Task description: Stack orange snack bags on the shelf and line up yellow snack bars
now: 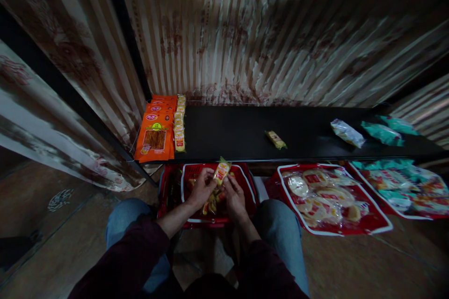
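Observation:
Both my left hand (202, 188) and my right hand (235, 195) pinch one small yellow snack packet (222, 171), its red-and-white label facing up. They hold it above a red basket (248, 186) with a white rim, where more yellow packets (210, 206) lie partly hidden by my hands. On the black shelf (224, 126) just beyond, a row of similar yellow packets (179, 133) stands beside orange snack bags (154, 136) at the left end. A single yellow packet (276, 139) lies alone farther right on the shelf.
A white packet (347, 133) and teal packets (382, 133) rest on the shelf's right side. Below, one red basket (380, 224) holds round clear-wrapped snacks, and another red basket (377, 198) holds teal bags. Dark metal posts (128, 23) and a striped curtain (224, 46) bound the shelf.

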Demonstrator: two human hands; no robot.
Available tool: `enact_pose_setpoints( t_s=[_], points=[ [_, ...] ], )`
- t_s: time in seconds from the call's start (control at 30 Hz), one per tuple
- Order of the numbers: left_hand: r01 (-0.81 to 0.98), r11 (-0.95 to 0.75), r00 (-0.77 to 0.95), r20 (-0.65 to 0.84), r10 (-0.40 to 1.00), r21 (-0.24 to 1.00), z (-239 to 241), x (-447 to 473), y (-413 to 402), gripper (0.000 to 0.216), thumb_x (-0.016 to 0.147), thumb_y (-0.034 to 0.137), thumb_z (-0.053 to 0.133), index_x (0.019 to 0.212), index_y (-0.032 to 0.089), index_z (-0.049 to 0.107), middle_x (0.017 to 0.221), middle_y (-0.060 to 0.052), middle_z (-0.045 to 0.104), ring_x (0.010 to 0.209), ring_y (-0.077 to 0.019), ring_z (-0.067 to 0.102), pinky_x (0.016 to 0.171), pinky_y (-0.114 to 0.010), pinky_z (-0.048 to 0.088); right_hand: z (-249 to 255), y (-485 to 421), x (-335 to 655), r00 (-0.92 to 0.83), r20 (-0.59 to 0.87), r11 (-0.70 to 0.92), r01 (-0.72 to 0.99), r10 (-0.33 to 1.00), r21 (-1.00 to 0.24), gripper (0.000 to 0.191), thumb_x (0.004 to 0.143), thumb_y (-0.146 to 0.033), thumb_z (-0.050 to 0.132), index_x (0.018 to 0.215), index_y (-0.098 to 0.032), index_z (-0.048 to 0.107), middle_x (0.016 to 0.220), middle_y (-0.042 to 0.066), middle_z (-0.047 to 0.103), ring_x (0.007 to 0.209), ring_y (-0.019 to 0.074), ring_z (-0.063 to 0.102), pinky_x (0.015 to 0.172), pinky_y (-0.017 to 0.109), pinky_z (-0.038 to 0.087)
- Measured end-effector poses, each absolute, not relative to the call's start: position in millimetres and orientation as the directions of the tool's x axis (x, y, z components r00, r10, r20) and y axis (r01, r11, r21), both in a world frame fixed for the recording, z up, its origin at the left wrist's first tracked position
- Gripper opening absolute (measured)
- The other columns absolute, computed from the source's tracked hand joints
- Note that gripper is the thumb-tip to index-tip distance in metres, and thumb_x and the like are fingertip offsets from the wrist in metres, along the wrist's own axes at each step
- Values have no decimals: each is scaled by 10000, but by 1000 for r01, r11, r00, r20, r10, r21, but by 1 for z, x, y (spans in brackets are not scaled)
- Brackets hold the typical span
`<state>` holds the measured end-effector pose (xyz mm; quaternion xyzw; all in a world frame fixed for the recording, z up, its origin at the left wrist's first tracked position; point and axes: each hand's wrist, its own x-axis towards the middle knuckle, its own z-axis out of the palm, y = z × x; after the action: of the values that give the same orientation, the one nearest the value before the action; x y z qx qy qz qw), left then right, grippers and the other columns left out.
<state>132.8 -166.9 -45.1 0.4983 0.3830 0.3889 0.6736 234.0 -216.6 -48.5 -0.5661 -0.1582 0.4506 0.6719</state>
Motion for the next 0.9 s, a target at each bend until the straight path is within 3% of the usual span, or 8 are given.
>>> enact_pose_setpoints(
  t_s=[0.2,0.37,0.6,0.9],
  points=[
    [-111,42,365,2,931,993,-37,135,-154,116,813,227,541,920,199,507,922,-24,595,863,-140,573,810,-261,445,-34,-201,232,533,-243,-29,-378,811,-925,418,665,-461,715,1007,-227,661,917,36,703,757,179,648,654,287,518],
    [-84,51,329,-21,944,995,-36,137,-143,136,822,247,543,945,204,506,915,-24,605,827,-141,584,779,-257,455,-25,-186,231,574,-204,-23,-306,793,-952,410,657,-477,703,974,-219,668,864,31,698,707,164,622,613,271,492],
    [-3,-19,256,19,967,1000,-28,137,-137,155,832,305,557,953,213,586,997,-52,576,939,-175,549,807,-267,443,-27,-177,233,553,-197,-17,-314,810,-949,353,686,-452,686,968,-242,656,939,16,696,776,162,636,697,278,500],
    [-49,-19,280,32,960,999,-28,143,-130,286,820,350,589,1068,213,630,1059,-69,591,1034,-197,551,952,-317,410,-18,-162,236,594,-44,56,-149,803,-987,353,713,-434,680,970,-208,593,912,23,660,829,167,600,792,300,478]
  ],
)
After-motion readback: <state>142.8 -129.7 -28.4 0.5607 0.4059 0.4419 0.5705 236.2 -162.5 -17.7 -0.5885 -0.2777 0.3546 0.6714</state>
